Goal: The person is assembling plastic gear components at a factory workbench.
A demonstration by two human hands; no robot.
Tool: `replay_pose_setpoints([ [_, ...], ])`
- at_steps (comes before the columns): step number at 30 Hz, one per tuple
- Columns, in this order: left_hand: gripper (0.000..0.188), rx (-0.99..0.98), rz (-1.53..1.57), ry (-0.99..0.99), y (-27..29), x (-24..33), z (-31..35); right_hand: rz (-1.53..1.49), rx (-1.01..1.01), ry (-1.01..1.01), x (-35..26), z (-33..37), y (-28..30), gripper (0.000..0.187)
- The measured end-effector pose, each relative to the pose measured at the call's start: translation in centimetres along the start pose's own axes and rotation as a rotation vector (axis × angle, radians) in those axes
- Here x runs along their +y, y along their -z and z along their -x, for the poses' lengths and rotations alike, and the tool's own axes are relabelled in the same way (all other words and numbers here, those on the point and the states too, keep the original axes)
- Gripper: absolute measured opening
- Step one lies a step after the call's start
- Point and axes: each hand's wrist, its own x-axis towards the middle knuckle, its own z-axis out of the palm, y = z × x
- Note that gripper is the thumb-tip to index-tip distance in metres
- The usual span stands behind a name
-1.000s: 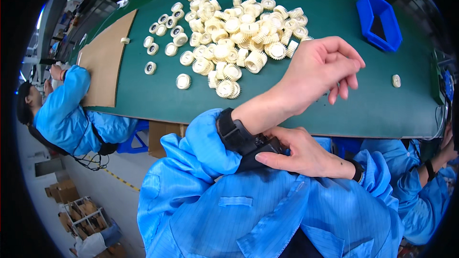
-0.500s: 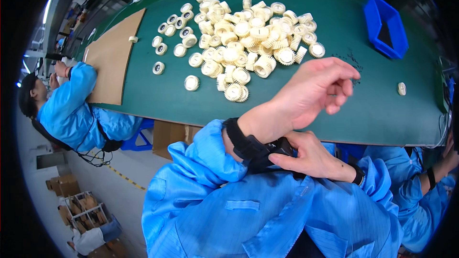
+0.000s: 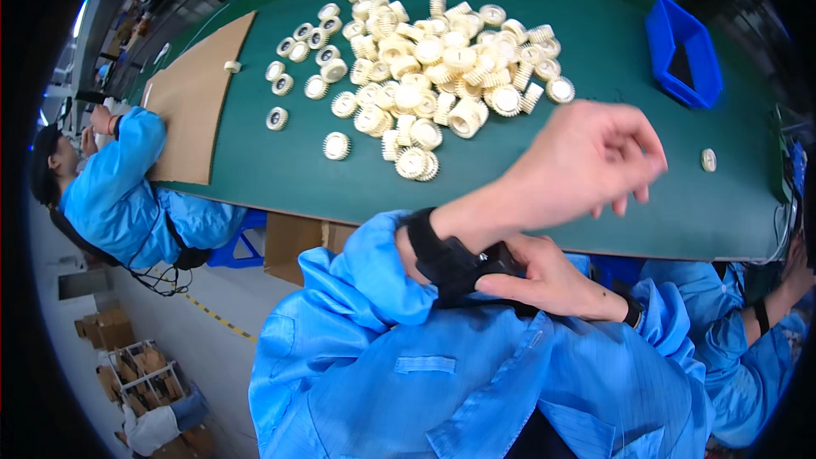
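My left hand [image 3: 591,161] reaches out over the green table with its fingers loosely bent and apart, and I see nothing in it. Around that wrist runs a black strap [image 3: 422,238] with a small black device [image 3: 467,268] on its underside. My right hand [image 3: 552,276] grips this device, its thumb lying along the near side; its other fingers are partly hidden behind. Beyond my left hand lies a big heap of cream-coloured toothed gear wheels [image 3: 425,55]. A few at its left, such as one gear wheel [image 3: 276,119], show dark centres.
A blue bin [image 3: 684,55] stands at the far right, with a single gear wheel [image 3: 709,160] nearer the edge. Brown cardboard [image 3: 200,102] covers the table's left end, where a co-worker [image 3: 119,178] sits. Another person's sleeve [image 3: 722,314] is close on my right.
My left hand has turned at the wrist and shifted slightly right, its fingers now hanging lower. My right hand has kept its hold on the wrist device. The view has shifted slightly.
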Motion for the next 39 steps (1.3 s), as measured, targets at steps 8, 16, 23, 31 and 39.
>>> replay_pose_setpoints([
  [8,0.016,0.271,-0.977,-0.453,4.3,-0.9,4.6,0.327,0.165,0.018,-2.9,2.1,4.6,0.041],
  [16,0.048,0.669,-1.391,-0.173,8.0,-0.5,10.3,0.392,0.643,-0.083,-3.1,3.2,6.4,0.027],
  [23,0.084,0.629,-1.408,0.112,8.1,-2.1,9.8,1.131,0.528,0.271,-4.5,-5.2,4.0,0.053],
  [31,0.083,0.524,-1.278,0.071,7.9,-2.8,9.3,1.155,0.475,0.303,-2.3,-11.4,5.7,0.06],
  [39,0.085,0.466,-1.288,0.031,6.2,-3.5,9.6,0.937,0.356,0.346,-2.1,-8.7,4.5,0.053],
])
